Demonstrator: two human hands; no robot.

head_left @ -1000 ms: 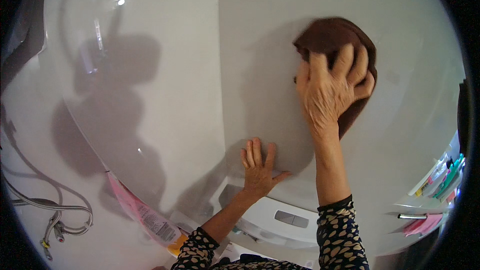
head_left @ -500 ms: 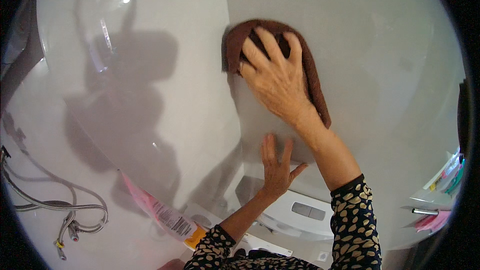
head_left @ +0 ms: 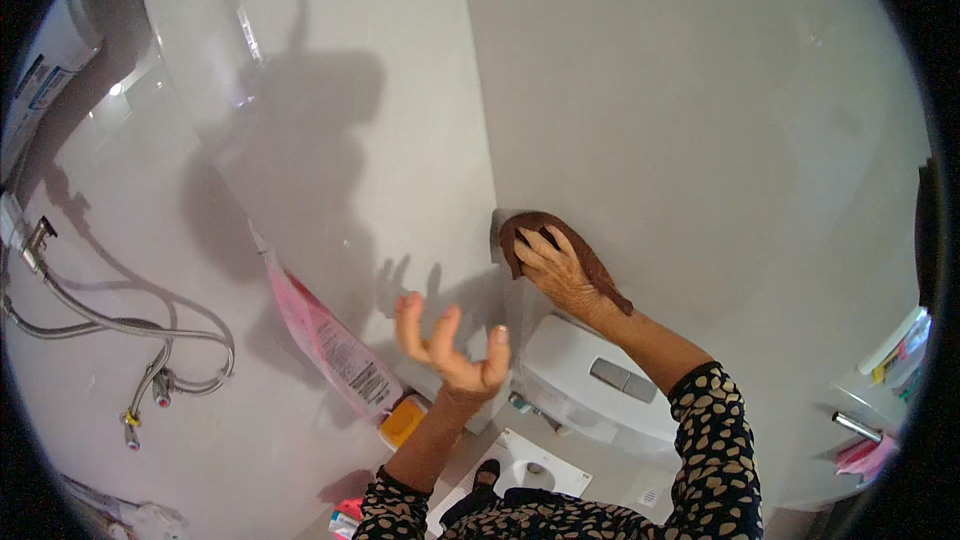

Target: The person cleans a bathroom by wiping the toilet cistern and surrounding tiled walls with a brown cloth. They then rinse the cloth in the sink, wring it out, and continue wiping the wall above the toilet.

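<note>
My right hand (head_left: 560,270) presses a brown cloth (head_left: 594,266) against the tiled-looking grey wall (head_left: 700,140), close to the corner where it meets the paler left wall (head_left: 420,90). The fingers are bent over the cloth, and one end trails down along my wrist. My left hand (head_left: 450,350) is raised off the wall, its fingers spread and slightly curled, with nothing in it. Below the cloth stands a white toilet tank (head_left: 560,350) with a grey flush button (head_left: 622,378) on its lid.
On the left wall hang metal hoses (head_left: 130,325) and a sprayer (head_left: 38,245). Near my left forearm are a pink package (head_left: 325,335) and an orange-and-white container (head_left: 405,422). A white appliance (head_left: 50,70) is at upper left. Far right, a pink cloth (head_left: 866,456) hangs by a metal bar (head_left: 857,427).
My right hand has slid the brown cloth down the wall, toward the toilet tank. My left hand has come away from near the wall and moved left. The view has shifted too.
</note>
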